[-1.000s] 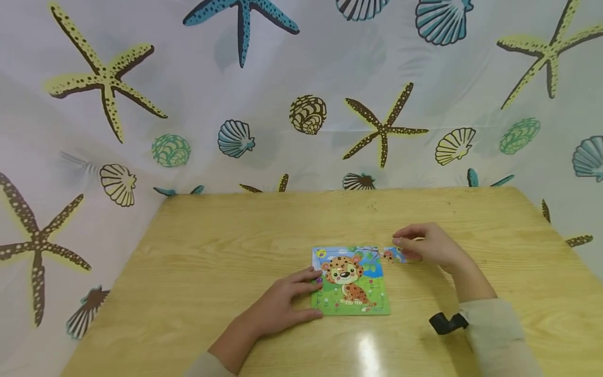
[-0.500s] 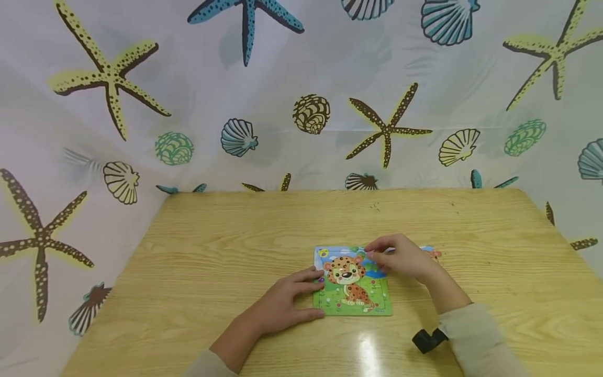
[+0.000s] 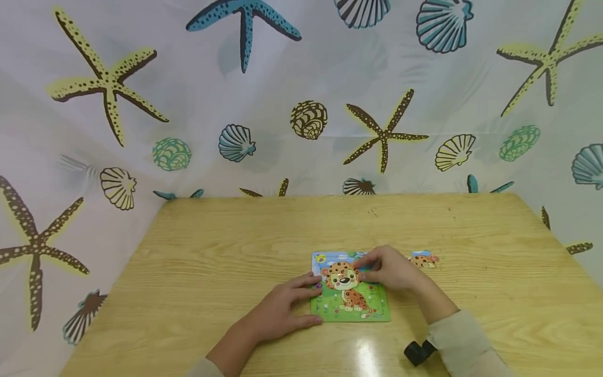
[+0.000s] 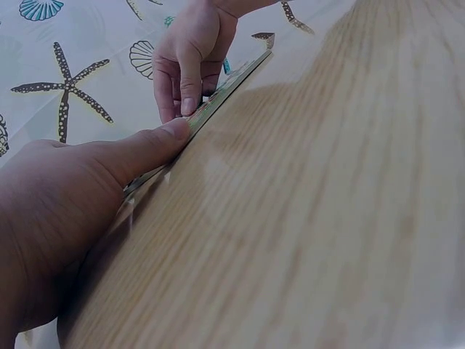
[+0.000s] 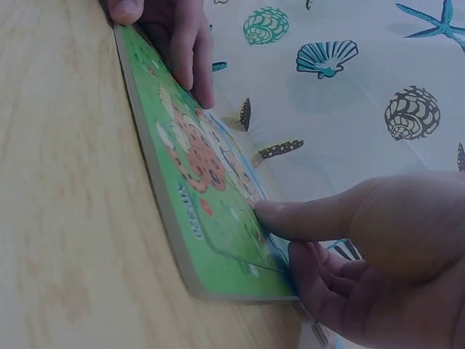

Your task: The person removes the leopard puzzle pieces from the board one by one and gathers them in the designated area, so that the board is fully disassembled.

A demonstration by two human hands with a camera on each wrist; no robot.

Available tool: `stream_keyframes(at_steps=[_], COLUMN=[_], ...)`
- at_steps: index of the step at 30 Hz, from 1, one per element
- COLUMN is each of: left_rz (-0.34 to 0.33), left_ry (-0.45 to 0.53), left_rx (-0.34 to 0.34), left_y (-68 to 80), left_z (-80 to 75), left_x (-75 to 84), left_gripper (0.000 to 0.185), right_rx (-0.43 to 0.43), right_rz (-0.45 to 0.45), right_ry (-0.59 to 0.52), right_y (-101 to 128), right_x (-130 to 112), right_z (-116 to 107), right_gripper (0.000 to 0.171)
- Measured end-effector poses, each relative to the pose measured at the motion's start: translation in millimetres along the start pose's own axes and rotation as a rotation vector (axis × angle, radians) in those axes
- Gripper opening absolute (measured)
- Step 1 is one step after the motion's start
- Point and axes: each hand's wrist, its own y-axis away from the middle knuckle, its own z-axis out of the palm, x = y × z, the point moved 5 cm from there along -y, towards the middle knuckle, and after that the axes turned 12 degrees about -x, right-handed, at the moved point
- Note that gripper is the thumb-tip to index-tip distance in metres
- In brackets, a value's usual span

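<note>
A flat jigsaw board [image 3: 350,301] with a spotted leopard cub on green grass lies near the front middle of the wooden table [image 3: 212,262]. My left hand [image 3: 282,309] rests flat on the table, its fingertips and thumb [image 4: 163,138] against the board's left edge [image 4: 218,102]. My right hand [image 3: 387,271] is over the board's upper right part, with the thumb [image 5: 290,217] lying on the picture [image 5: 203,156] and the fingers curled at the rim. It pinches a small puzzle piece, mostly hidden under the fingers. A loose orange and blue piece [image 3: 423,260] lies on the table just right of the board.
A curtain printed with starfish and shells [image 3: 301,104] hangs close behind the table and round its left and right sides. The table's far edge [image 3: 339,196] meets the curtain. A black strap [image 3: 416,352] sits on my right wrist.
My right hand has moved left from the table beside the board to the board's upper right part, carrying a piece. A second loose piece is uncovered on the right. The left hand stays put.
</note>
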Motion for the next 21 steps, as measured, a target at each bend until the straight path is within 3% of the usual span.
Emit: stream_keyframes(at_steps=[14, 21], left_rz=[-0.017, -0.016], left_ry=[0.03, 0.038], left_rx=[-0.006, 0.0], left_y=[-0.9, -1.5], left_z=[-0.3, -1.1], left_x=[1.0, 1.9], left_gripper=[0.063, 0.063], right_rx=[0.028, 0.068], right_rz=[0.014, 0.028], right_ry=[0.053, 0.02], right_y=[-0.9, 1.7], right_x=[-2.5, -5.5], right_z=[1.2, 1.8], right_gripper=[0.019, 0.005])
